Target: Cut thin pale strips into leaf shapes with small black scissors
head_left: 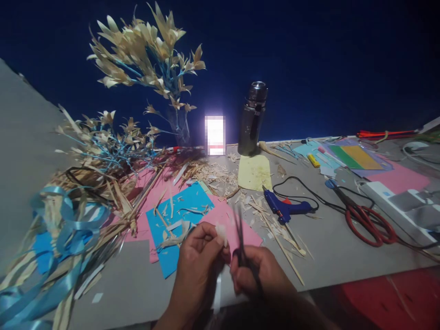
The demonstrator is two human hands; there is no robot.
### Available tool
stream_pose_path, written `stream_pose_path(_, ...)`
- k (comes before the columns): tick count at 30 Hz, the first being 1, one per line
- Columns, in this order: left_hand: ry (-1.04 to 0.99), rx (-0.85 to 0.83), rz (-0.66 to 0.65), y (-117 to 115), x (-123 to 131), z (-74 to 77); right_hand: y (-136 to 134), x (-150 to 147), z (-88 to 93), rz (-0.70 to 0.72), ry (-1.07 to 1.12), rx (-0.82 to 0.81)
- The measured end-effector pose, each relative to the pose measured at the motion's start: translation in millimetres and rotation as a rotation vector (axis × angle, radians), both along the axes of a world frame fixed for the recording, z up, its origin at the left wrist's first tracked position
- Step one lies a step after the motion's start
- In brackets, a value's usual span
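My left hand [197, 263] pinches a small pale leaf-like strip [222, 233] between thumb and fingers, just above the table's front edge. My right hand [259, 275] is closed round the handles of dark scissors [239, 236], whose blades point up beside the strip. Both hands hover over a pink sheet [249, 236] and a blue sheet [185, 206] strewn with dried straw-coloured cuttings.
A blue glue gun [285, 208] and red-handled scissors [367, 220] lie to the right, with a white power strip [398, 201] beyond. A metal flask [252, 117], a lit phone [215, 135], a dried-leaf tree [151, 55] and blue ribbon [51, 256] stand around the grey table [330, 256].
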State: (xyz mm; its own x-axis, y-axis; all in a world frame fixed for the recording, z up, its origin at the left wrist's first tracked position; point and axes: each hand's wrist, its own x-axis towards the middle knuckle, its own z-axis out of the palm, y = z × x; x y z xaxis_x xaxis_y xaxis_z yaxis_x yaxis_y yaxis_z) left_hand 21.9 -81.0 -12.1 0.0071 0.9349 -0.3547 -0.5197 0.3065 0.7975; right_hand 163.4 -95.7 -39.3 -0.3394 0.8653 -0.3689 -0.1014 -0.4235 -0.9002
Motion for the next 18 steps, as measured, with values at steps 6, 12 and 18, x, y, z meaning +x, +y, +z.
stream_pose_path(6, -0.068, -0.029, -0.114, -2.2, -0.9, -8.1, 14.6, -1.7, 15.7, -0.242, 0.035, 0.069)
stream_pose_path(12, -0.023, 0.026, -0.189, -7.4, -4.6, -8.8, 17.7, -6.1, 25.2, -0.289, 0.075, 0.11)
stream_pose_path(18, 0.02, -0.004, -0.106, -7.7, -4.5, -11.9, 15.5, -7.5, 22.0, -0.329, 0.236, 0.048)
